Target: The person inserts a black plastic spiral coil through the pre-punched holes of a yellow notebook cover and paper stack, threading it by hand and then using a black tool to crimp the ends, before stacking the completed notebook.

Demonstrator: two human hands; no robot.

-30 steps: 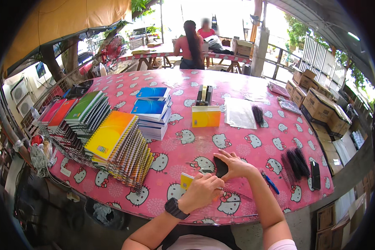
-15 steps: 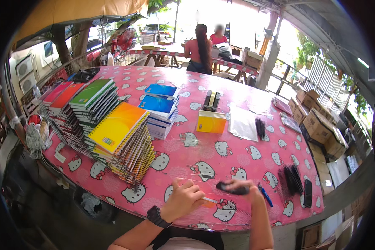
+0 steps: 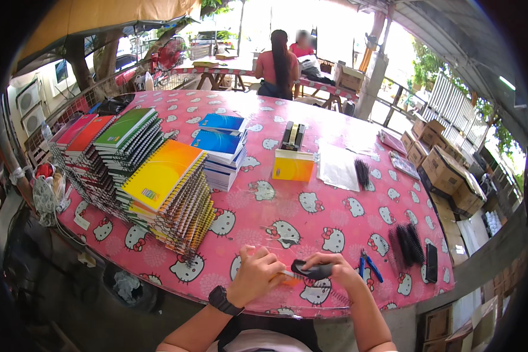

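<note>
Near the front edge of the table, my left hand (image 3: 256,273) is closed round an orange-covered notebook (image 3: 290,281), mostly hidden and seen almost edge-on. A thin wire coil (image 3: 338,295) trails from its right end. My right hand (image 3: 338,271) grips a rounded black hand tool (image 3: 312,270), whose exact kind I cannot make out. The tool's tip is at the notebook's edge, close to my left fingers. Just right of my right hand lie blue-handled pliers (image 3: 371,267).
Stacked spiral notebooks (image 3: 164,176) fill the left side, beside blue notebooks (image 3: 218,144). Farther back are yellow-orange notebooks (image 3: 292,168), a black tape dispenser (image 3: 293,136) and clear plastic sleeves (image 3: 338,168). Black coils (image 3: 409,246) and a black phone (image 3: 431,263) lie right. Two people work beyond.
My right hand has moved left with the black tool, bringing its tip to the notebook's edge. My left hand keeps its grip. The whole view has shifted slightly.
</note>
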